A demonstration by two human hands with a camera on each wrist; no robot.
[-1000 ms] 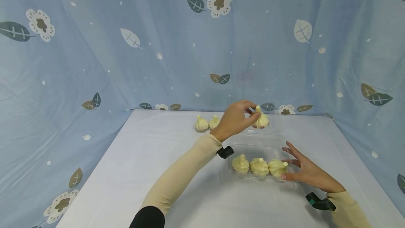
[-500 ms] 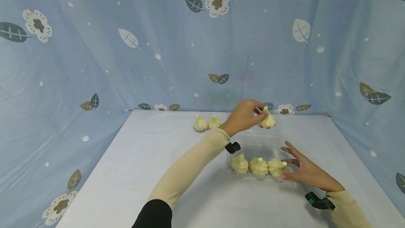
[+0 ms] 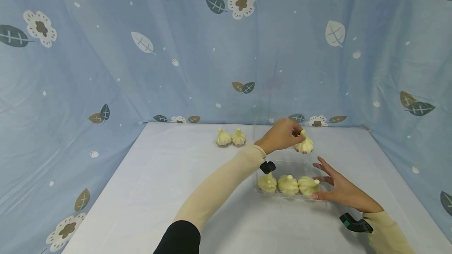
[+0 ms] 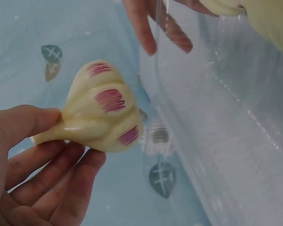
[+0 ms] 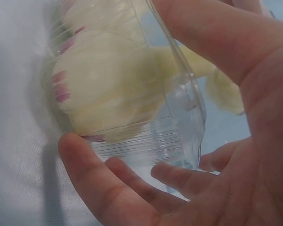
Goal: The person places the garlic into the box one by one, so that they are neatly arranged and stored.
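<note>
My left hand [image 3: 282, 134] pinches a pale yellow garlic bulb [image 3: 304, 144] by its stem, thumb against fingertips. Purple streaks mark the bulb in the left wrist view. It hangs over the back part of a clear plastic box [image 3: 291, 166], whose lid is raised behind. Along the box's front side sit a left bulb [image 3: 267, 182], a middle bulb [image 3: 288, 184] and a right bulb [image 3: 308, 185]. My right hand [image 3: 339, 189] holds the box's right end, thumb at the front and fingers spread along the side. The right wrist view shows the ribbed plastic wall between thumb and fingers.
Two more garlic bulbs [image 3: 223, 137] stand side by side near the back edge of the white table [image 3: 169, 175], left of the box. A blue patterned curtain [image 3: 176, 89] closes off the back and sides.
My left hand has carried the garlic bulb rightward and then lower, closer over the box. The right hand keeps its place at the box's end.
</note>
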